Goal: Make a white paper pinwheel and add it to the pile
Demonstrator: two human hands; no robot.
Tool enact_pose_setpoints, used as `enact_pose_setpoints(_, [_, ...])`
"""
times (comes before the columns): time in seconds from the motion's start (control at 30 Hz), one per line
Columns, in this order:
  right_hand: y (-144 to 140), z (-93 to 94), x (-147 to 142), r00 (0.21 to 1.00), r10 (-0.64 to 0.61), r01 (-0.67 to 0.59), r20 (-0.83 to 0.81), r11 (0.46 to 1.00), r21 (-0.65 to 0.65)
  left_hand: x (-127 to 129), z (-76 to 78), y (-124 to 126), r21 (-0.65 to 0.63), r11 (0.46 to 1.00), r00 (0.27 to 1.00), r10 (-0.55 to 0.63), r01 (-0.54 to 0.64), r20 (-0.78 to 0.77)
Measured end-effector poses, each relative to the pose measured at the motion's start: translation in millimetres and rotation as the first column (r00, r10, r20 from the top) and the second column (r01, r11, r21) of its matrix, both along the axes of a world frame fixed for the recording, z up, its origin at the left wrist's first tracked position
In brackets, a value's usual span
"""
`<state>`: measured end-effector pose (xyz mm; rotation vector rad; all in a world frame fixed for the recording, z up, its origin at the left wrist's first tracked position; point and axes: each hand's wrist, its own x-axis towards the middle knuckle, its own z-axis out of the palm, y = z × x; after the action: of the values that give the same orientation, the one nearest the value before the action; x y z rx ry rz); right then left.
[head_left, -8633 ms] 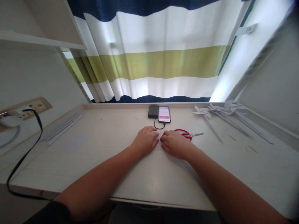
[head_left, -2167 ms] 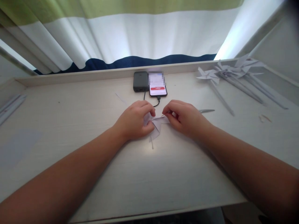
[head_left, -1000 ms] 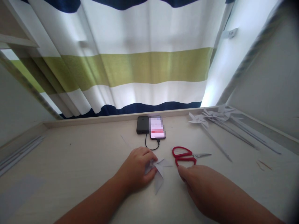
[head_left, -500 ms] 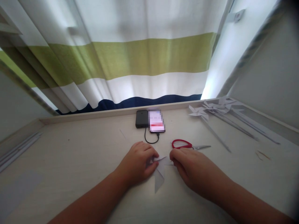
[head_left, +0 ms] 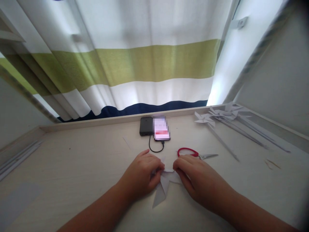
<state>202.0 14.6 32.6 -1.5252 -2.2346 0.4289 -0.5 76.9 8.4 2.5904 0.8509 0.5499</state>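
A folded white paper pinwheel [head_left: 165, 185] is between my two hands, one pointed blade hanging toward me. My left hand [head_left: 145, 170] is closed, its thumb and fingers pinching the paper's left side. On the other side, my right hand [head_left: 196, 175] is closed in a pinch at the upper right of the same paper. Its fingertips cover whatever small part they grip there. Just beyond my right hand lie scissors [head_left: 208, 156] with red handles, partly behind its knuckles.
At the back right lie several finished-looking pinwheels [head_left: 204, 119] on paper sticks. A phone [head_left: 161, 129] and a black power bank [head_left: 146, 126] are joined by a cable. Rolled paper sticks [head_left: 20, 159] and a paper sheet [head_left: 20, 201] lie left; thin wooden pieces [head_left: 274, 164] lie right.
The pinwheel has turned, its hanging blade swinging left and toward me. My right hand has shifted slightly left, closer to my left hand, and the left hand keeps its pinch.
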Motion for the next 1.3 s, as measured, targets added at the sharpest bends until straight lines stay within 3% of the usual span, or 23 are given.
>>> enact_pose_setpoints(0.3, [2, -4.3, 1, 0.992, 0.025, -0.02, -0.126, 0.999, 0.037, 2, -2.3, 3, 0.089, 0.993, 0.994, -0.086, 0.08, 0.063])
enact_pose_setpoints(0.63, [6, -13.1, 4, 0.99, 0.02, -0.023, -0.14, 0.999, -0.022, 4, -0.7, 3, 0.008, 0.998, 0.998, 0.068, -0.068, 0.003])
enact_pose_setpoints(1.3, [6, -16.7, 4, 0.993, 0.045, -0.043, -0.113, 0.999, 0.019, 3, -4.0, 5, -0.128, 0.984, 0.985, -0.105, 0.122, 0.137])
